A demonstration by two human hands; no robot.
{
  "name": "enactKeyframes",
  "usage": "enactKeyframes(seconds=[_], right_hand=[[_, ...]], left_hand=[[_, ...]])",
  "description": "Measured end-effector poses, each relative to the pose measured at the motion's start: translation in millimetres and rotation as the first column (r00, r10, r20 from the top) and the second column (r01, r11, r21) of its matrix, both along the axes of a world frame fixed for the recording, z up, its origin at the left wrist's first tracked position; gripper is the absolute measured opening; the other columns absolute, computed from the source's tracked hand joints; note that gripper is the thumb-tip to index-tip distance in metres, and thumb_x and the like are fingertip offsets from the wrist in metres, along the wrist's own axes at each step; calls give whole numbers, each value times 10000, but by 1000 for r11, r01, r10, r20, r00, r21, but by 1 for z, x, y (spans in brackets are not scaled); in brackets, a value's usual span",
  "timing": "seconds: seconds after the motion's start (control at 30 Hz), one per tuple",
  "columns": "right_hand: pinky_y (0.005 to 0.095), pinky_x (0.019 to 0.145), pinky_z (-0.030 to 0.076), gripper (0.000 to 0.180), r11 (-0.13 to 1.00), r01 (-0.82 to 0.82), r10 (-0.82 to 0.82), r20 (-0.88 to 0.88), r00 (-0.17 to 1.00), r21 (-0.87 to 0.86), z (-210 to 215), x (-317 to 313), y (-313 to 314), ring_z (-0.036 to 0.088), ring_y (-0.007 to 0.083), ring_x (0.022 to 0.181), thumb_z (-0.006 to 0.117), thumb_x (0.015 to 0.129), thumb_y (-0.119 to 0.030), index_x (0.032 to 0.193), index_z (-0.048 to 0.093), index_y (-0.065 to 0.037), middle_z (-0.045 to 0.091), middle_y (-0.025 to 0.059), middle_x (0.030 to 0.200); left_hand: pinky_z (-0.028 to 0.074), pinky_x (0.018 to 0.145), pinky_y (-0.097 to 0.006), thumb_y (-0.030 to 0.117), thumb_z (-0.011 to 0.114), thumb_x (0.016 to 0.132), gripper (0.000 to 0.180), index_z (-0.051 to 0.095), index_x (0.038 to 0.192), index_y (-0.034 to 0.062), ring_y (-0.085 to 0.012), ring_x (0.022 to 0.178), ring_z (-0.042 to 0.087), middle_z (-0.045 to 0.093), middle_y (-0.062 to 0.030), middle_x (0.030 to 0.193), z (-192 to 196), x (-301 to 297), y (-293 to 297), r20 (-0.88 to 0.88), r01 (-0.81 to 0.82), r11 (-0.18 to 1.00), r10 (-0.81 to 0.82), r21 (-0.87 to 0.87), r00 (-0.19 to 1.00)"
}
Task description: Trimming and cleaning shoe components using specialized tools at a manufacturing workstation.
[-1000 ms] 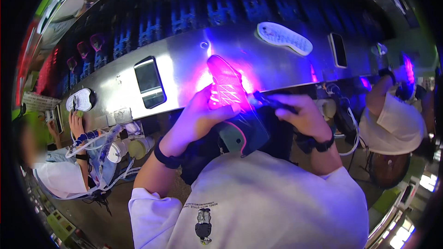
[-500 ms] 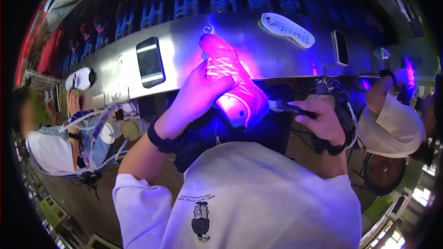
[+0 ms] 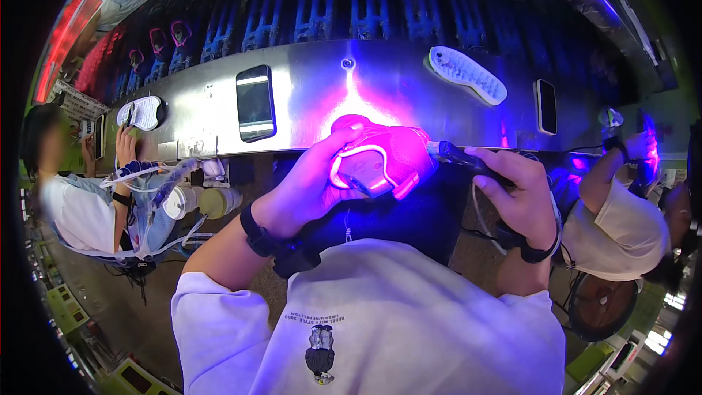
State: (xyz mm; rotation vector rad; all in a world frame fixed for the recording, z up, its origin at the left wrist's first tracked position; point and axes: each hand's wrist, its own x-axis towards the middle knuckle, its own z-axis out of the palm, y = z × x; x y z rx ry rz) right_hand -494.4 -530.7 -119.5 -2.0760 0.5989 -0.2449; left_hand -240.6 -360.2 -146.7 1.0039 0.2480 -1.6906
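Observation:
Lit bright pink under violet light, a shoe upper (image 3: 404,148) is held at the bench's front edge, its opening turned toward me. My left hand (image 3: 311,177) grips it by its left side, thumb on top. In my right hand (image 3: 521,192) is a brush (image 3: 464,156) with a dark handle; its bristles meet the shoe's right side. Whether they press on it or just hover, I cannot tell. A pale shoe sole (image 3: 468,75) lies on the bench beyond, to the right.
On the metal bench (image 3: 212,113) lie a dark phone (image 3: 254,102) at left and another phone (image 3: 545,107) at right. Behind runs a dark slatted conveyor (image 3: 314,7). A co-worker (image 3: 84,205) sits at left near another sole (image 3: 142,113); a second person (image 3: 621,212) sits at right.
The shoe has turned from toe pointing away, laces showing, to its opening facing me. My left hand turned with it. The brush moved up a little to the shoe's right side.

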Motion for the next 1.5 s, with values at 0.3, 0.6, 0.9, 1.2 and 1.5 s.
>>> enactKeyframes(seconds=[0.3, 0.6, 0.9, 1.2, 1.5], right_hand=[[342, 614, 443, 457, 999, -36, 36, -17, 999, -37, 4, 31, -12, 563, 246, 653, 729, 805, -29, 1251, 681, -115, 580, 98, 736], [299, 790, 515, 370, 996, 16, -20, 46, 999, 89, -24, 58, -9, 672, 183, 851, 728, 806, 3, 1174, 698, 8, 717, 97, 952], [258, 635, 464, 408, 997, 14, -28, 188, 982, 76, -68, 36, 25, 576, 128, 655, 744, 803, 33, 1201, 708, -46, 639, 46, 818], [320, 870, 518, 387, 975, 220, -222, 94, 971, 27, -52, 57, 2, 695, 219, 944, 676, 899, -33, 1284, 643, -34, 722, 152, 1041], [324, 846, 531, 372, 953, 290, -302, 299, 905, 85, -17, 43, -18, 710, 232, 922, 720, 859, -42, 1229, 679, -29, 731, 152, 1037]], left_hand=[[659, 752, -368, 418, 545, 995, 567, 451, 1374, 7, -372, 945, 702, 613, -240, 1201, -28, 16, 21, -638, -128, 992, 99, 1, 764], [647, 704, -327, 467, 517, 974, 663, 412, 1432, -1, -377, 910, 665, 516, -379, 1204, -46, 3, 21, -939, -226, 973, 109, 34, 327], [640, 580, -319, 492, 507, 993, 652, 429, 1416, 2, -365, 854, 704, 569, -312, 1178, -21, 8, 24, -870, -223, 974, 81, -34, 486], [500, 1018, -382, 153, 702, 896, 583, 464, 1400, -16, -225, 1175, 622, 617, -116, 1298, 8, 23, -16, 352, 165, 921, -33, -352, 936], [471, 1041, -369, 170, 864, 738, 830, 458, 1437, -15, -190, 1199, 587, 596, -104, 1319, 21, 4, -37, 709, 446, 870, -178, -211, 682]])
